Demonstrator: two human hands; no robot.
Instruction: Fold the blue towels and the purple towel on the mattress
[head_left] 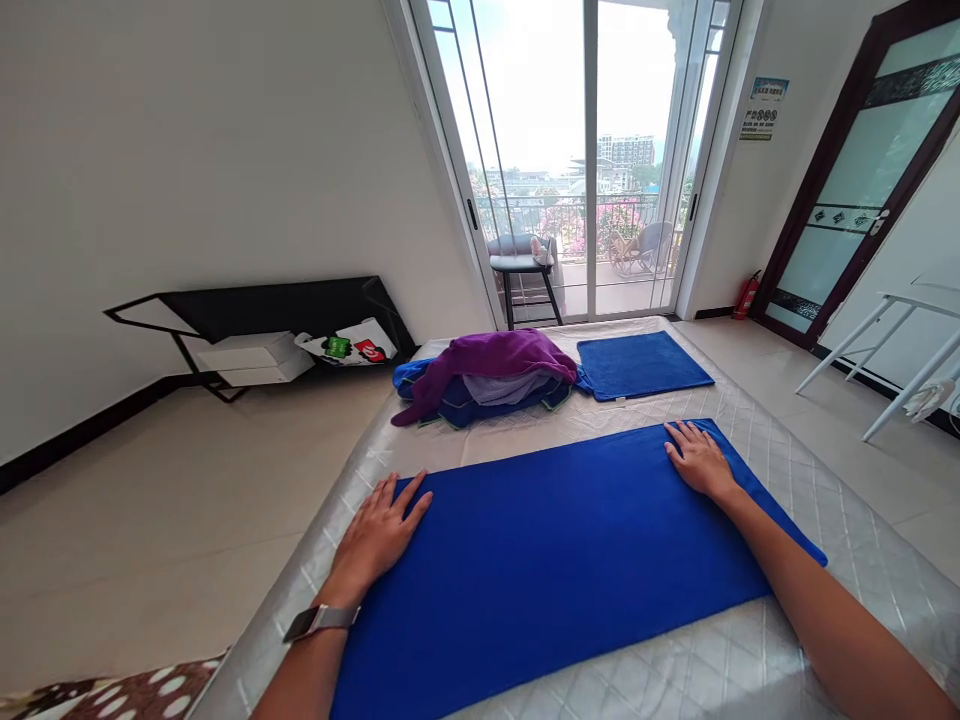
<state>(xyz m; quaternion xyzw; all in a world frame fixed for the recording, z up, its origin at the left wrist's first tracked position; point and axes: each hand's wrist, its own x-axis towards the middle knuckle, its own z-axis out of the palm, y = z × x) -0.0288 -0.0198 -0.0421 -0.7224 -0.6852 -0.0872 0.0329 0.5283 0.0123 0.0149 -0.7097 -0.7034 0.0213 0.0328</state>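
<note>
A smooth blue cloth (pixel 555 550) is spread flat on the pale quilted mattress (pixel 750 650). My left hand (pixel 381 525) lies at its far left corner with fingers spread, a watch on the wrist. At the far right corner, my right hand (pixel 697 458) rests flat on the cloth, fingers apart. Neither hand grips anything. Beyond the cloth sits a heap of crumpled fabric, with a purple cloth (pixel 502 355) on top of blue and greyish pieces. Right of the heap, a smaller blue cloth (pixel 645 365) lies flat, folded into a rectangle.
Against the left wall, a black rack (pixel 292 305) holds a white box (pixel 251 358) and a printed bag (pixel 352 345). A stool (pixel 521 262) stands by the glass door. White table legs (pixel 911 385) are at the right. Spotted brown fabric (pixel 150 695) shows at the lower left.
</note>
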